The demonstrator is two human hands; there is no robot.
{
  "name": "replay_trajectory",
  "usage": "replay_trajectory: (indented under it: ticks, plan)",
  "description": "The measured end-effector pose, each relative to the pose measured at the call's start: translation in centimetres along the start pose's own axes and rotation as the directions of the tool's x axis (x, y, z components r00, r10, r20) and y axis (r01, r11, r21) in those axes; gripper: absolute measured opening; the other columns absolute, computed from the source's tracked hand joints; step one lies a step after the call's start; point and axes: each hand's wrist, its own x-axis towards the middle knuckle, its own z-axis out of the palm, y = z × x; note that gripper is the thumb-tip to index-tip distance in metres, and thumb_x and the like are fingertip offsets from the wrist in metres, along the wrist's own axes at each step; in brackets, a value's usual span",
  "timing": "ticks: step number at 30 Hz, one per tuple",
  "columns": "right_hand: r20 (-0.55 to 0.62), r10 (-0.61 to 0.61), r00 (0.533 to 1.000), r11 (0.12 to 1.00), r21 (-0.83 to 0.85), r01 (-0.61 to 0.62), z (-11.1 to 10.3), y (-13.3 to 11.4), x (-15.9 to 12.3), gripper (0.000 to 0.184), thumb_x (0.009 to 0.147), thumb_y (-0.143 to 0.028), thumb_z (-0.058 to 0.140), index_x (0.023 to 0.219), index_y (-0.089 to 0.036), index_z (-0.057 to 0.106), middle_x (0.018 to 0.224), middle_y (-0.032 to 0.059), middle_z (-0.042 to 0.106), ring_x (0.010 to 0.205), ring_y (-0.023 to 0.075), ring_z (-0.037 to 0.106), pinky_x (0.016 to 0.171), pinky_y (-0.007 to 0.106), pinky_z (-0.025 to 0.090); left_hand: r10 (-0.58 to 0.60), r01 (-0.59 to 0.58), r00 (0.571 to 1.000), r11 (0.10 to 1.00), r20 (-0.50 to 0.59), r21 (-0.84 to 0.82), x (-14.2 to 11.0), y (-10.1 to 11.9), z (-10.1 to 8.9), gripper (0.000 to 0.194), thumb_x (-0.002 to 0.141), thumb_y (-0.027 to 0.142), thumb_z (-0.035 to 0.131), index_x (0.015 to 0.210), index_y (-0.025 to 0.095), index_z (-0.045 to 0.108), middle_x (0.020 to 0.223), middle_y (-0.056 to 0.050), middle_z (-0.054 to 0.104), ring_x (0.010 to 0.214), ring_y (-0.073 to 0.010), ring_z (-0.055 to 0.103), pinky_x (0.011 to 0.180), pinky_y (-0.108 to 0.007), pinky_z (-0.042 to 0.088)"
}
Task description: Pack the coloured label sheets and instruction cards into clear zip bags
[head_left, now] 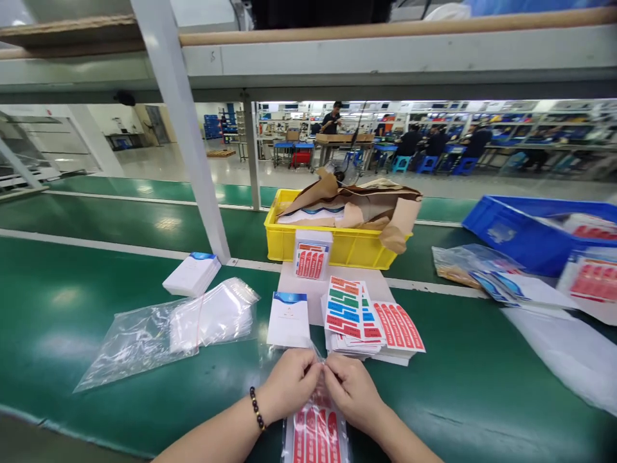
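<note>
Both my hands pinch the top edge of a clear plastic bag (315,421) that has a sheet of red-and-white stickers inside. My left hand (292,381), with a dark bead bracelet on its wrist, grips the left part of the opening. My right hand (351,391) grips the bag just beside it, the fingertips almost touching. Just beyond my hands lies a white card stack with a blue top (288,319). To its right is a fanned pile of colourful sticker sheets (348,315), and beside that a stack of red sticker sheets (399,328).
Clear empty bags (212,318) and a white card stack (191,275) lie at left. Behind stands a yellow crate (332,247) with brown paper, a bagged sticker pack (311,256) leaning on it. A blue bin (511,231) is at right. A white post (186,128) rises from the green bench.
</note>
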Motion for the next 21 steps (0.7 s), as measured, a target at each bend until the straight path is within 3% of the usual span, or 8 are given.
replay_trajectory:
  ticks: [3,7,9,11,15,18,20,21]
  plan:
    - [-0.104,0.084,0.991,0.995,-0.041,-0.088,-0.3,0.4,0.2,0.03,0.08,-0.021,0.036,0.051,-0.018,0.035,0.049,-0.0022,0.04,0.047,0.0093,0.037,0.048,0.023,0.023,0.015,-0.015,1.0,1.0,0.022,0.015,-0.3,0.0,-0.2,0.025,0.078,0.023,0.038,0.053,0.016,0.035,0.054,0.003,0.041,0.052,-0.008,0.035,0.05,-0.02,0.025]
    - [-0.187,0.132,0.973,0.988,-0.048,-0.144,-1.2,0.2,0.2,0.026,0.083,-0.027,0.037,0.06,-0.018,0.044,0.054,-0.0018,0.043,0.05,0.0099,0.04,0.05,0.022,0.028,-0.09,0.095,0.995,0.991,0.048,-0.099,0.0,-0.4,-0.6,0.028,0.077,0.028,0.039,0.052,0.017,0.032,0.05,0.005,0.034,0.05,-0.0076,0.031,0.048,-0.02,0.024]
    - [-0.174,0.052,0.983,0.997,-0.051,-0.061,-1.4,-0.5,-0.1,0.022,0.077,-0.039,0.048,0.078,-0.017,0.05,0.066,0.0011,0.05,0.06,0.0127,0.047,0.055,0.023,0.035,-0.148,0.15,0.989,0.976,0.025,-0.157,0.3,-0.7,-0.7,0.028,0.076,0.031,0.04,0.052,0.017,0.033,0.05,0.005,0.033,0.05,-0.0076,0.031,0.048,-0.019,0.025]
    - [-0.111,-0.056,0.992,0.995,-0.091,0.046,-1.3,-1.3,-0.4,0.039,0.07,-0.044,0.056,0.097,-0.016,0.05,0.081,0.0052,0.052,0.07,0.0164,0.049,0.06,0.026,0.039,-0.179,0.177,0.984,0.966,0.002,-0.19,0.7,-0.9,-0.8,0.03,0.076,0.033,0.042,0.052,0.017,0.033,0.049,0.005,0.032,0.05,-0.0076,0.03,0.047,-0.019,0.024]
    - [-0.001,-0.093,0.996,0.979,-0.184,0.091,-1.0,-1.5,-0.8,0.023,0.082,-0.021,0.037,0.095,-0.017,0.055,0.078,0.0066,0.053,0.066,0.0159,0.049,0.058,0.027,0.039,-0.162,0.163,0.986,0.949,0.026,-0.27,0.7,-0.6,-1.4,0.035,0.078,0.038,0.042,0.051,0.018,0.032,0.047,0.006,0.031,0.047,-0.0077,0.029,0.046,-0.02,0.025]
    - [-0.008,-0.064,0.998,0.996,-0.058,0.063,-1.5,-1.0,-0.7,0.026,0.084,-0.016,0.032,0.09,-0.017,0.057,0.073,0.0056,0.055,0.066,0.0144,0.051,0.059,0.025,0.039,0.001,-0.027,0.994,0.971,-0.109,-0.238,0.2,0.0,-2.4,0.028,0.081,0.037,0.04,0.063,0.017,0.047,0.06,0.0,0.049,0.058,-0.0121,0.044,0.057,-0.024,0.037]
    - [0.04,-0.049,0.998,0.996,0.07,0.046,-2.2,-1.0,-0.5,0.024,0.086,-0.018,0.034,0.086,-0.018,0.058,0.072,0.0036,0.056,0.067,0.013,0.052,0.061,0.023,0.039,0.233,-0.249,0.957,0.966,-0.172,-0.076,-0.1,0.3,-3.1,0.018,0.08,0.032,0.044,0.083,0.018,0.055,0.082,-0.005,0.057,0.084,-0.0183,0.049,0.077,-0.031,0.038]
    - [0.086,-0.049,0.995,0.991,0.128,0.037,-2.6,-1.0,-0.4,0.023,0.086,-0.018,0.035,0.084,-0.018,0.059,0.072,0.0022,0.057,0.067,0.0121,0.053,0.062,0.022,0.038,0.334,-0.336,0.933,0.942,-0.134,0.007,-0.2,0.4,-3.4,0.018,0.079,0.029,0.046,0.091,0.02,0.056,0.088,-0.006,0.058,0.094,-0.0199,0.047,0.085,-0.034,0.034]
